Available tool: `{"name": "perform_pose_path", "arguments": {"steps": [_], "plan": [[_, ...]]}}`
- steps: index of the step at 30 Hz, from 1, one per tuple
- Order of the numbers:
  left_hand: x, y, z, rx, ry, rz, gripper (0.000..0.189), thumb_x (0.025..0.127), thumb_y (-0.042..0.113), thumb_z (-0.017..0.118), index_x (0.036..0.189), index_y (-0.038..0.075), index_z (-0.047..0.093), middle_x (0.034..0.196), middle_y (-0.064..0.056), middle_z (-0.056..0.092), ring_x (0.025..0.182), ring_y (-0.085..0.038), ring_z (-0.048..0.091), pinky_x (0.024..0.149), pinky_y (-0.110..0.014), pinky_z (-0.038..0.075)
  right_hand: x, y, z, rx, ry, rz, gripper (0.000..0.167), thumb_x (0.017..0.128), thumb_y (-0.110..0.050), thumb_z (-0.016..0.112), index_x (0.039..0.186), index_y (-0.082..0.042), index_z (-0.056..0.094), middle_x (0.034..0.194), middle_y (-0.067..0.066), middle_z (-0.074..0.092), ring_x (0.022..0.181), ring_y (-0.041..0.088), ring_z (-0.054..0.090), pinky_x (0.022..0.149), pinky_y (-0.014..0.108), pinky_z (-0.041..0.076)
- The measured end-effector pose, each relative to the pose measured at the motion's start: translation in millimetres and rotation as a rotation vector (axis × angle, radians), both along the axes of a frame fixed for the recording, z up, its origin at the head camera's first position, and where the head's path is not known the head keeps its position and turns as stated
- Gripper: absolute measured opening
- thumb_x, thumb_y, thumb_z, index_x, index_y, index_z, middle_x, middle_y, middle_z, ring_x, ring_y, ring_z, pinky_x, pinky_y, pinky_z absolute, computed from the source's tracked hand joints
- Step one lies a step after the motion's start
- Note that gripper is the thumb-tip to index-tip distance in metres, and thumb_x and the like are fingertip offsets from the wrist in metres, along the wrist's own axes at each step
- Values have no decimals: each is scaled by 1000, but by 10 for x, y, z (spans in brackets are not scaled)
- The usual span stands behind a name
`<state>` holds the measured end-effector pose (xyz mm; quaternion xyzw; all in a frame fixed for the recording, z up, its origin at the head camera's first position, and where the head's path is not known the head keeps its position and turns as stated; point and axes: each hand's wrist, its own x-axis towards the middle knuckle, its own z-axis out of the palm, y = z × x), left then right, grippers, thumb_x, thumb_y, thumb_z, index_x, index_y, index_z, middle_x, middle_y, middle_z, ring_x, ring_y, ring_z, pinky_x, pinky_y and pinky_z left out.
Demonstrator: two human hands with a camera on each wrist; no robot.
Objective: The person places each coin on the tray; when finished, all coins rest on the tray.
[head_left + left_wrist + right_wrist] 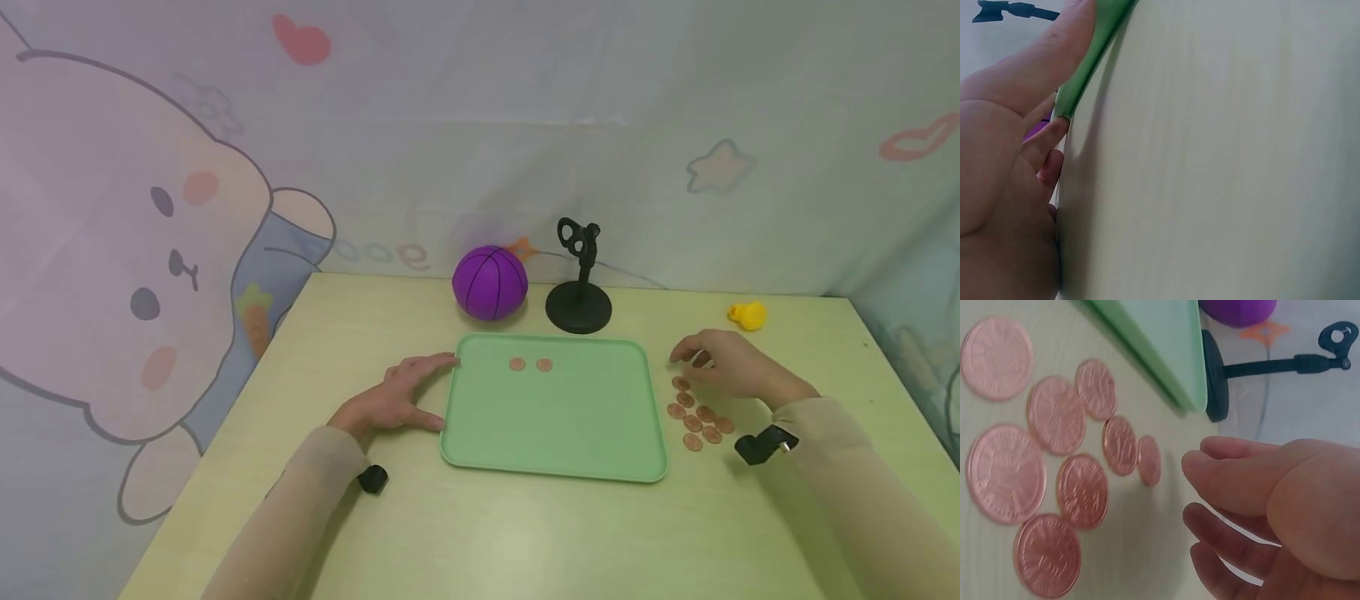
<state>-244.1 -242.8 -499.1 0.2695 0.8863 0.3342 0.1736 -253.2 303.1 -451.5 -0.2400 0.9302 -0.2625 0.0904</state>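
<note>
A light green tray (pixel 555 417) lies on the table, with two copper coins (pixel 517 364) near its far edge. My left hand (pixel 393 400) is at the tray's left side, thumb and fingers spread and touching the rim; in the left wrist view the thumb lies against the green edge (pixel 1085 81). Right of the tray, several copper coins (pixel 693 423) lie loosely grouped. My right hand (pixel 723 362) hovers just beyond them, fingers relaxed and slightly bent. No coin shows in its fingers (pixel 1229 478) in the right wrist view. The nearest coin (pixel 1149 460) lies just beside the fingertips.
Behind the tray are a purple ball (pixel 490 283) and a black stand (pixel 578 307) with a round base. A small yellow toy (pixel 747 316) sits at the back right, beyond my right hand. A printed cloth (pixel 480 125) hangs behind the table.
</note>
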Motion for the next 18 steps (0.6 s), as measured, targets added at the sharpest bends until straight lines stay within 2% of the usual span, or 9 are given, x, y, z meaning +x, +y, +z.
{"name": "perform_pose_path", "arguments": {"steps": [9,15,18], "plan": [[-15,-7,-8,-1,-2,6,105,79,41,93,165,30,33,171,1,28,153,-31,22,121,-61,14,-23,145,-141,-38,-71,-1,28,93,5,72,120,-2,74,120,14,73,107,36,70,93,52,57],[-22,-24,-27,4,-1,5,105,79,43,92,165,29,33,171,0,29,153,-32,22,120,-62,15,-16,166,-183,-60,-105,27,29,93,5,73,120,-6,74,125,12,71,111,32,68,93,43,57],[-16,-30,-26,-1,-8,11,106,79,44,92,166,31,32,171,3,28,153,-31,21,120,-61,15,-33,163,-199,-74,-92,71,29,92,5,75,117,-10,77,122,7,72,109,27,68,91,39,57]]}}
